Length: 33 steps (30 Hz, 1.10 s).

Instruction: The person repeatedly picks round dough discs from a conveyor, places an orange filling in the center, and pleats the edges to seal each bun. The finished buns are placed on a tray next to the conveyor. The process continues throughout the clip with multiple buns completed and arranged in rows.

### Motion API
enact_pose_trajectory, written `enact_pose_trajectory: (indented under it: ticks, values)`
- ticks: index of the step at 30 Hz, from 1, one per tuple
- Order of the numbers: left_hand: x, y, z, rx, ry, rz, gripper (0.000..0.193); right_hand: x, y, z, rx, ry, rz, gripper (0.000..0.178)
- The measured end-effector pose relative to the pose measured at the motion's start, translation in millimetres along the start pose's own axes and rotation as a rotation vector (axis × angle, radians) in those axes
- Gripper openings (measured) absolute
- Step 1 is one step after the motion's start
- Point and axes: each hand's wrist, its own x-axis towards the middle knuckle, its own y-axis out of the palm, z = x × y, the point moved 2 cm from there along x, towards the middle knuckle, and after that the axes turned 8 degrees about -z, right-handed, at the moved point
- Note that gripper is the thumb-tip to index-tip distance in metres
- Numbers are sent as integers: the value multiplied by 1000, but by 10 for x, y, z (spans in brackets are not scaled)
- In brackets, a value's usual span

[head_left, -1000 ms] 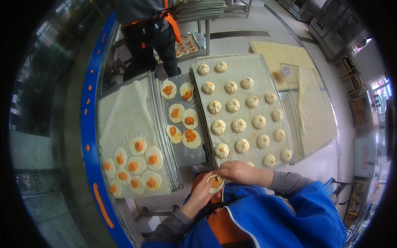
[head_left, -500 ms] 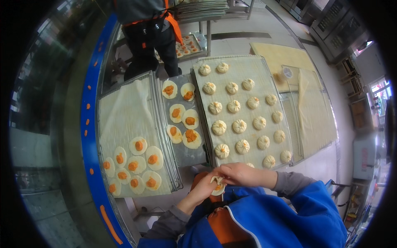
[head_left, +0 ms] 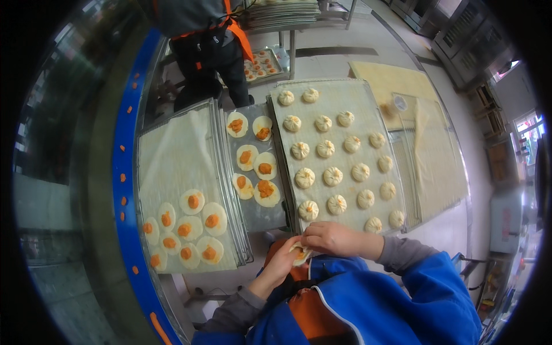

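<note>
Between my two hands, close to my body, is a partly gathered bun [head_left: 299, 253] with orange filling showing in it. My left hand [head_left: 279, 265] cups it from the left, fingers wrapped round its side. The fingers of my right hand [head_left: 332, 238] pinch the dough edge from above. Just beyond my hands lies a lined tray [head_left: 313, 164] with rows of pleated buns [head_left: 336, 204]. To its left, a grey board [head_left: 246, 214] bears several flat dough rounds [head_left: 266, 194] topped with orange filling.
Further left, a stack of lined racks [head_left: 172, 144] carries more filled dough rounds [head_left: 190, 227]. A blue belt [head_left: 123, 190] with orange bits runs along the left. Another person [head_left: 204, 46] stands at the back. Right of the buns, a small cup [head_left: 399, 103] sits on lined racks.
My right hand has shifted slightly up and left over the bun, which is gathered further and shows less filling. The orange bits on the belt have moved along toward me.
</note>
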Motion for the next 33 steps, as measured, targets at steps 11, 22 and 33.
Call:
enact_pose_trajectory:
  ticks: [11,22,33]
  values:
    - [-81,133,-97,64,153,-84,47,-32,98,-100,-19,179,-117,29]
    - [-79,43,-142,186,193,13,43,121,-22,41,73,30,-37,25]
    - [110,152,-11,-384,163,-196,52,211,-26,4,-120,-77,-54,30]
